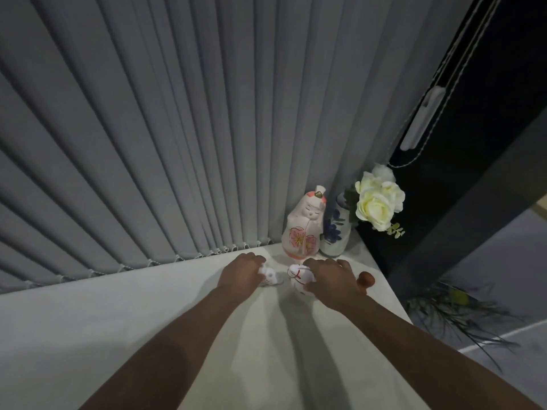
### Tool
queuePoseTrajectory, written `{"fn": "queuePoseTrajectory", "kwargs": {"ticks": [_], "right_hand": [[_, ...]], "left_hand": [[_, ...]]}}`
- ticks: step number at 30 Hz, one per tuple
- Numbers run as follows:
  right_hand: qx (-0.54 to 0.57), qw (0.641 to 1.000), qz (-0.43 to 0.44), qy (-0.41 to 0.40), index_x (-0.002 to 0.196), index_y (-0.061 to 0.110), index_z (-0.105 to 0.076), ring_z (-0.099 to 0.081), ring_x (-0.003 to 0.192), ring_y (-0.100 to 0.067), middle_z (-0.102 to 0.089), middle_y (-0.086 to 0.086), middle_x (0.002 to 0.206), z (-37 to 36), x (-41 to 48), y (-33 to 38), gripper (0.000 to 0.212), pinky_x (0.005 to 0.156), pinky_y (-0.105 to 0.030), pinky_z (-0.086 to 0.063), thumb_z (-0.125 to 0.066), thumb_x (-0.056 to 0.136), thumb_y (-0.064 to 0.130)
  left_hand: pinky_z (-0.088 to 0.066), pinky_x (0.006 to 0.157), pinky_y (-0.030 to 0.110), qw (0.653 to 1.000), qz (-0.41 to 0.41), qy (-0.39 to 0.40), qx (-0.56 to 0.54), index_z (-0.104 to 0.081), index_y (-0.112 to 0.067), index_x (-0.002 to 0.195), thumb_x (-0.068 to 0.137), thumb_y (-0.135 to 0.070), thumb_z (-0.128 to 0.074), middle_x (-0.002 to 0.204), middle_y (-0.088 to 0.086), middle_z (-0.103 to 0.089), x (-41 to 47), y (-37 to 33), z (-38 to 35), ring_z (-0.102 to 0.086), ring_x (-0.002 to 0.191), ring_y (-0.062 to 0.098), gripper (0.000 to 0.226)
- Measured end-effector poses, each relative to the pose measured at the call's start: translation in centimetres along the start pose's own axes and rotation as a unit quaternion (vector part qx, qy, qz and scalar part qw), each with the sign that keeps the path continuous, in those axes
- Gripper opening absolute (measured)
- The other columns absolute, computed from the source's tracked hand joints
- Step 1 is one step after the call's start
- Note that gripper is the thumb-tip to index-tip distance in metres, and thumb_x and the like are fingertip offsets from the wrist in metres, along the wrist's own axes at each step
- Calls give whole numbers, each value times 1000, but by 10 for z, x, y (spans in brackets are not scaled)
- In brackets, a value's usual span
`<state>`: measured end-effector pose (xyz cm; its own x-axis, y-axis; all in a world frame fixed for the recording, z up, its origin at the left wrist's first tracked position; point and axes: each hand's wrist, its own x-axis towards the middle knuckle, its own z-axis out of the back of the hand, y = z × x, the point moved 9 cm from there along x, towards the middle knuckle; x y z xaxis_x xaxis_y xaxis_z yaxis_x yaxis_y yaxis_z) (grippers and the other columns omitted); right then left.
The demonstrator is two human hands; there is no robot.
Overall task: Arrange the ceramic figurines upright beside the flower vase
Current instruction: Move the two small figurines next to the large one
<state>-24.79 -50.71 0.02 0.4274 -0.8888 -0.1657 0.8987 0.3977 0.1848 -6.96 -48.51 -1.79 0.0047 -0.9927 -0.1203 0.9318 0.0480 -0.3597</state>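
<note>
1. We see a pale, off-white surface [118, 321] that runs up to grey vertical blinds [148, 128], with both bare forearms reaching forward across it.
2. In the far right corner stands a white ceramic flower vase with blue painted flowers [334, 232], upright and holding cream-white artificial roses [377, 202] that lean out to the right.
3. Just left of the vase, close enough that we cannot tell whether they touch, a tall white ceramic doll figurine with pink blossom decoration [303, 229] stands upright.
4. Our left hand [241, 272] sits in front of the doll, its grip curled closed around a small white ceramic figurine [270, 276] resting on the surface; its pose is too hidden to judge.
5. Our right hand [333, 281] has its grip wrapped over a round white ceramic figurine with red cord markings [299, 278], fingers on top and thumb below, with the piece low on the surface.
6. The two small figurines lie near each other, a narrow gap between them.
7. A small reddish-brown rounded object [367, 281] shows just right of the right hand; we cannot tell what it is.
</note>
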Motion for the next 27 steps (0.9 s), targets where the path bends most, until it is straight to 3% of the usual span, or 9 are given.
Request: {"fn": "queuePoseTrajectory", "kwargs": {"ticks": [9,16,21,27], "right_hand": [[0,1000,-3,18,124,28,-50,-55,113,-23,-65,1,119,-12,12,-6,39,101,-41,-33,-59,87,34],[60,997,-38,24,119,25,-51,-61,101,-25,-66,-3,113,-14,11,-14,33,84,-38,-48,-59,87,26],[108,991,-72,26,122,25,-52,-62,105,-24,-66,-3,115,-17,9,-18,35,85,-38,-53,-59,88,22],[109,992,-55,44,115,22,-54,-61,101,-23,-67,-4,111,-19,8,-15,30,83,-38,-51,-60,86,23]], "left_hand": [[-46,94,36,1000,-1,12,-11,-54,-22,128,87,-23,-57,124,4,-59,6,1,-14,-50,119,23,41],[-48,91,37,1000,-8,10,0,-55,-22,127,86,-22,-56,121,5,-61,7,-2,-18,-51,115,24,41],[-48,90,38,1000,-9,14,20,-51,-21,130,88,-22,-54,121,6,-61,7,-3,-22,-50,116,25,43],[-48,92,38,999,-14,21,46,-48,-21,134,89,-24,-57,124,7,-60,8,-4,-24,-50,119,26,46]]}}
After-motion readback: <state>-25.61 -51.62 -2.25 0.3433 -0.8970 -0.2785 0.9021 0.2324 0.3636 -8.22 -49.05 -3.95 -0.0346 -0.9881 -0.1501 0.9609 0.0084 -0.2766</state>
